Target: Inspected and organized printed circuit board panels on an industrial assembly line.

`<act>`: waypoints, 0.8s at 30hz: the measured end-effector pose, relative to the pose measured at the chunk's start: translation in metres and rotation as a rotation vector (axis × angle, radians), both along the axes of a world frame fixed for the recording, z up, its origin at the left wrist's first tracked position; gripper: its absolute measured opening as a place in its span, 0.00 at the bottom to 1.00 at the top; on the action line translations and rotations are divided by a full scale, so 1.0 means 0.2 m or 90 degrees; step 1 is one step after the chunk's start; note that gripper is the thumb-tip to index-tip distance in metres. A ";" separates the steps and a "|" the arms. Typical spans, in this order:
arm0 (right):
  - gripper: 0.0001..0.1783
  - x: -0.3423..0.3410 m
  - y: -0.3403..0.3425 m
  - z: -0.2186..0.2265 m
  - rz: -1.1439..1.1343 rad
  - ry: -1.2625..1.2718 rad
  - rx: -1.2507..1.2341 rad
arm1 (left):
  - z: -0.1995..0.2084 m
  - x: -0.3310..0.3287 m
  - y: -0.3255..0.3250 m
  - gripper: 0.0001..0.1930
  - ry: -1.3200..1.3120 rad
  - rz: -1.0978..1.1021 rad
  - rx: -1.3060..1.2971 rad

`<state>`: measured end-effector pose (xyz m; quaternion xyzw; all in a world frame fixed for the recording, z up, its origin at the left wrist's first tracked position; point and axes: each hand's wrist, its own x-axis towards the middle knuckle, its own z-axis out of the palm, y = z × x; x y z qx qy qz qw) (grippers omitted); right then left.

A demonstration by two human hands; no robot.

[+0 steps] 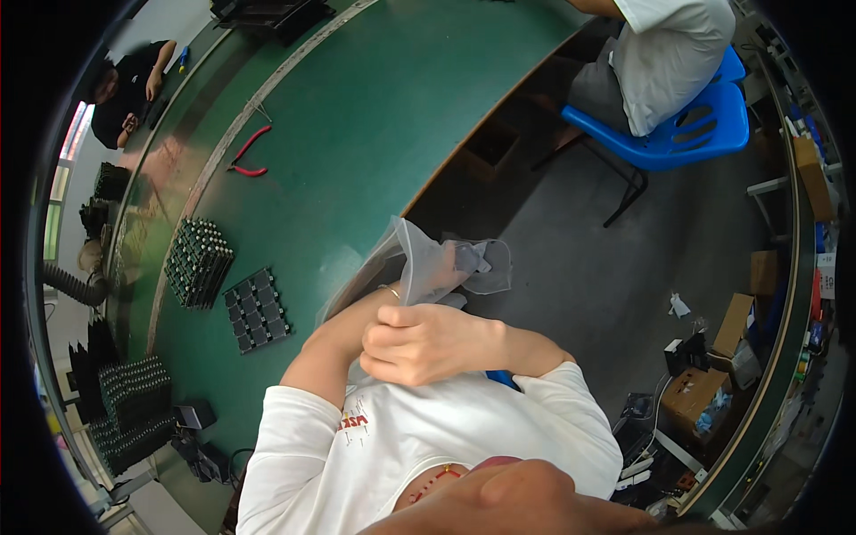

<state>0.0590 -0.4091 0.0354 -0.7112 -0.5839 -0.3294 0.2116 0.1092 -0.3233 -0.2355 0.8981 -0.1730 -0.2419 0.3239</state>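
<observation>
A clear plastic bag (406, 254) hangs off the table's edge, over the floor. My left hand (439, 273) reaches inside it, seen only through the film, so its fingers are hard to make out. A crumpled, whitish part (473, 259) of the plastic lies at its fingertips; whether anything else is there cannot be told. Closer to my chest, my right hand (423, 341) is closed, fingers curled in, at the bag's near edge and over my left forearm. It seems to pinch the film, though the contact is partly hidden.
On the green table (348, 152) lie red-handled pliers (248, 153), a stack of circuit boards (198, 263) and a dark panel of boards (257, 310). More boards (134, 406) are stacked lower left. A seated person (669, 62) occupies a blue chair (678, 138); boxes (695, 397) stand right.
</observation>
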 end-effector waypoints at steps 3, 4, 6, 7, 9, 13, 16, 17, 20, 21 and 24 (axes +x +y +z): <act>0.04 0.00 -0.01 -0.02 0.029 0.020 -0.028 | -0.04 -0.05 0.01 0.29 -0.097 0.024 -0.181; 0.04 -0.01 -0.01 -0.02 0.029 0.023 -0.025 | -0.05 -0.05 0.03 0.29 -0.106 0.021 -0.189; 0.04 0.00 -0.02 -0.03 0.020 0.047 0.002 | -0.07 -0.02 0.05 0.30 -0.045 -0.057 -0.169; 0.05 0.00 -0.03 -0.04 0.019 0.057 0.015 | -0.09 -0.01 0.06 0.30 -0.017 -0.093 -0.160; 0.05 0.00 -0.03 -0.04 0.026 0.066 0.030 | -0.11 -0.01 0.09 0.31 0.009 -0.121 -0.148; 0.05 0.01 -0.07 -0.03 0.052 0.142 0.058 | -0.06 -0.03 0.05 0.30 -0.020 -0.058 -0.035; 0.05 0.02 -0.12 -0.06 0.097 0.247 0.034 | 0.12 -0.01 0.00 0.17 -0.089 -0.163 0.094; 0.03 0.03 -0.16 -0.07 0.016 0.303 -0.044 | 0.20 -0.02 -0.02 0.12 -0.083 -0.222 0.161; 0.01 0.10 -0.21 -0.17 -0.142 0.387 -0.086 | 0.44 -0.03 -0.03 0.08 -0.121 -0.255 0.199; 0.01 0.12 -0.23 -0.20 -0.133 0.383 -0.092 | 0.52 -0.03 -0.02 0.08 -0.165 -0.240 0.173; 0.02 0.16 -0.30 -0.26 -0.234 0.354 -0.131 | 0.80 -0.02 0.05 0.11 -0.264 -0.200 0.129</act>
